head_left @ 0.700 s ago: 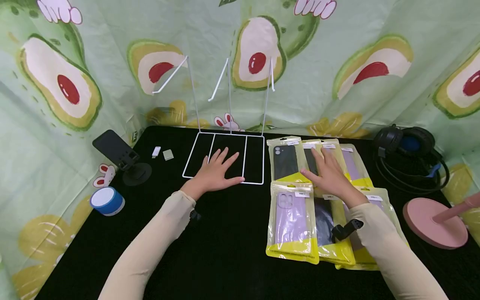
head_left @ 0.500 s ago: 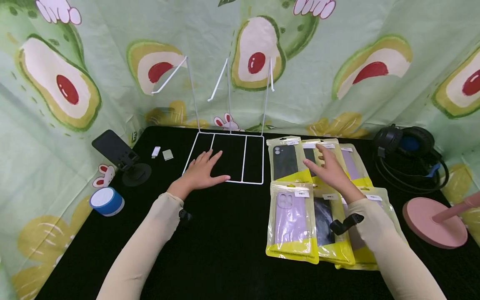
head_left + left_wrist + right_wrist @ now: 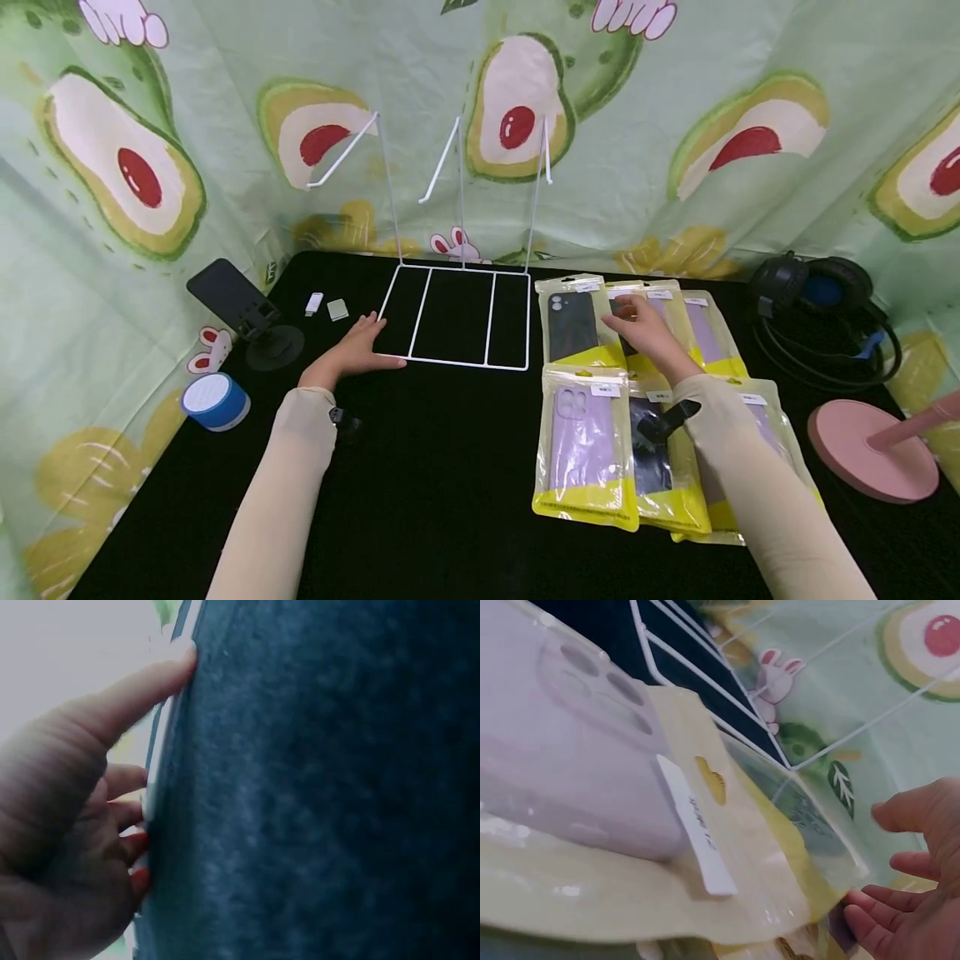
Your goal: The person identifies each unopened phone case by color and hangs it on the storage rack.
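My left hand (image 3: 348,350) is at the front left corner of a white wire display rack (image 3: 450,363), thumb along the front bar and fingers by the left side. In the left wrist view the thumb (image 3: 142,690) lies at the white bar. My right hand (image 3: 647,329), fingers loosely bent, hovers over the back row of yellow-edged phone case bags, holding nothing. A bag with a black phone case (image 3: 572,321) is left of it; one with a purple case (image 3: 585,433) lies in front. In the right wrist view a purple case bag (image 3: 570,765) fills the near side.
At left stand a black phone stand (image 3: 240,300) and a blue-and-white round device (image 3: 215,402), with a white USB stick (image 3: 313,303) and a small grey square (image 3: 337,310) nearby. Black headphones (image 3: 810,287) and a pink round base (image 3: 870,450) are at right. Three rack prongs jut forward.
My left hand has moved left and toward me, from over the rack's base to its front left corner. The right hand has shifted slightly left, its fingers bending more.
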Demonstrator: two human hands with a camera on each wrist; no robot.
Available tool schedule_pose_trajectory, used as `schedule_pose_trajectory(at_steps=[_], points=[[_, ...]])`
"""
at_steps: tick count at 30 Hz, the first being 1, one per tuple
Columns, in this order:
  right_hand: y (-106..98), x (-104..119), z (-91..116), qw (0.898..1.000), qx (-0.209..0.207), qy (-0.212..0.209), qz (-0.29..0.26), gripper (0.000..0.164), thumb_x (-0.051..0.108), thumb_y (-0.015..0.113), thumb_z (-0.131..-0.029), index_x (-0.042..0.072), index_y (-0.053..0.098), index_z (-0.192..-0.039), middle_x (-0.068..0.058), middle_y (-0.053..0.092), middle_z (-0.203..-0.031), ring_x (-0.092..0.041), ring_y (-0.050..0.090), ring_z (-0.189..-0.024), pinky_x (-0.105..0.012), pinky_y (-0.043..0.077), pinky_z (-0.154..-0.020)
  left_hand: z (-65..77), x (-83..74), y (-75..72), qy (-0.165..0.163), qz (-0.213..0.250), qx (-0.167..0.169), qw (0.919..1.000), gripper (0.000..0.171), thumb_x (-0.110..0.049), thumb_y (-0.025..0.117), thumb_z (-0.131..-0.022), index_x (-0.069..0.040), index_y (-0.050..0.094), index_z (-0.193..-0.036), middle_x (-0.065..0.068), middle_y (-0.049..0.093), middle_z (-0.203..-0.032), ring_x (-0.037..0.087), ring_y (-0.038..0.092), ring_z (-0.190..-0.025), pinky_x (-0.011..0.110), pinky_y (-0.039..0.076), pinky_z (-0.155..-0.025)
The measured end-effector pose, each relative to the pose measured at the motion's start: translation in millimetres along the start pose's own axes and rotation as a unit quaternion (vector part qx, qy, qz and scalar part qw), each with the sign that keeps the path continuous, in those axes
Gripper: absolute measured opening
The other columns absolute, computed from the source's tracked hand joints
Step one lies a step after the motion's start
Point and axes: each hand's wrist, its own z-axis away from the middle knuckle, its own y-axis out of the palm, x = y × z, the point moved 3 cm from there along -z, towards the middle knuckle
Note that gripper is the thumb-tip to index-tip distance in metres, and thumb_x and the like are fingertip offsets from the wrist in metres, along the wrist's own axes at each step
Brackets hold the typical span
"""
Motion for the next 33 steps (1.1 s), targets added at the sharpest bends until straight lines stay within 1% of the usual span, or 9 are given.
schedule_pose_trajectory(at_steps=[4, 7, 11, 15, 20, 23, 26, 30, 33], points=[[6.4, -0.4, -6.7, 0.999, 0.003, 0.009, 0.041, 0.055, 0.017, 0.055, -0.096, -0.006, 0.032, -0.14, -0.032, 0.042, -0.132, -0.044, 0.042, -0.121, -0.053, 0.039, -0.099, -1.4, 6.0, 0.2, 0.001, 0.042, 0.005, 0.9991, 0.096, -0.043, 0.068, -0.084, 0.0, 0.015, -0.15, 0.021, -0.002, -0.157, 0.035, -0.007, -0.144, 0.053, 0.003, -0.114], [8.7, -0.9, -8.5, 0.998, -0.006, 0.006, 0.065, 0.052, 0.013, 0.056, -0.094, -0.007, 0.036, -0.138, -0.032, 0.047, -0.126, -0.043, 0.047, -0.113, -0.051, 0.043, -0.094, -2.6, 8.3, 1.6, 0.003, 0.065, 0.006, 0.9978, 0.097, -0.043, 0.07, -0.083, 0.0, 0.015, -0.15, 0.02, -0.002, -0.157, 0.035, -0.008, -0.144, 0.054, 0.002, -0.114], [11.0, -0.3, -9.2, 0.995, -0.034, -0.008, 0.092, 0.045, 0.002, 0.053, -0.087, -0.008, 0.045, -0.13, -0.027, 0.052, -0.11, -0.037, 0.049, -0.097, -0.044, 0.044, -0.081, -2.9, 10.3, 3.1, 0.006, 0.064, 0.006, 0.9979, 0.098, -0.045, 0.07, -0.082, -0.001, 0.014, -0.151, 0.019, -0.003, -0.157, 0.034, -0.008, -0.144, 0.054, 0.003, -0.114], [11.1, -1.2, -9.9, 0.993, -0.07, -0.007, 0.091, 0.041, -0.005, 0.045, -0.082, -0.007, 0.053, -0.122, -0.018, 0.048, -0.095, -0.031, 0.043, -0.087, -0.035, 0.037, -0.071, -1.6, 10.6, 2.8, -0.002, 0.063, 0.007, 0.998, 0.098, -0.045, 0.07, -0.082, -0.002, 0.014, -0.151, 0.018, -0.003, -0.158, 0.033, -0.009, -0.144, 0.054, 0.002, -0.114], [5.0, -6.1, -7.6, 0.991, -0.129, 0.003, 0.022, 0.037, -0.006, 0.042, -0.082, -0.006, 0.058, -0.116, -0.016, 0.05, -0.095, -0.027, 0.044, -0.087, -0.027, 0.034, -0.068, -0.7, 8.7, 1.6, -0.005, 0.068, 0.005, 0.9976, 0.098, -0.044, 0.07, -0.083, -0.003, 0.013, -0.151, 0.018, -0.003, -0.158, 0.033, -0.009, -0.144, 0.055, 0.001, -0.113], [0.4, -7.8, -4.0, 0.987, -0.156, -0.006, -0.025, 0.033, -0.005, 0.043, -0.086, -0.007, 0.058, -0.115, -0.017, 0.054, -0.099, -0.022, 0.045, -0.086, -0.022, 0.036, -0.066, -1.2, 9.7, 2.9, -0.005, 0.063, 0.002, 0.998, 0.097, -0.045, 0.069, -0.084, -0.003, 0.013, -0.151, 0.017, -0.003, -0.158, 0.033, -0.009, -0.144, 0.055, 0.002, -0.113], [-3.5, -6.4, 1.2, 0.981, -0.178, -0.021, -0.07, 0.03, -0.004, 0.044, -0.089, -0.007, 0.058, -0.115, -0.011, 0.054, -0.097, -0.013, 0.046, -0.081, -0.017, 0.037, -0.065, -1.5, 10.7, 4.3, -0.003, 0.061, 0.0, 0.9981, 0.096, -0.045, 0.068, -0.084, -0.004, 0.014, -0.151, 0.017, -0.003, -0.158, 0.033, -0.009, -0.144, 0.055, 0.002, -0.113], [-8.0, 1.6, 9.8, 0.964, -0.212, -0.047, -0.153, 0.024, -0.003, 0.048, -0.091, -0.009, 0.056, -0.113, 0.002, 0.051, -0.091, -0.004, 0.047, -0.076, -0.014, 0.038, -0.065, -1.0, 10.5, 4.4, -0.005, 0.063, 0.0, 0.998, 0.096, -0.045, 0.068, -0.084, -0.003, 0.013, -0.151, 0.017, -0.003, -0.158, 0.033, -0.01, -0.144, 0.055, 0.001, -0.113], [-12.0, 11.0, 16.4, 0.946, -0.236, -0.066, -0.21, 0.017, -0.003, 0.051, -0.091, -0.007, 0.058, -0.107, 0.004, 0.052, -0.09, -0.003, 0.048, -0.076, -0.014, 0.039, -0.067, -0.2, 9.8, 3.4, -0.009, 0.06, 0.001, 0.9982, 0.096, -0.045, 0.068, -0.084, -0.004, 0.013, -0.151, 0.017, -0.004, -0.158, 0.033, -0.01, -0.144, 0.055, 0.001, -0.113]])
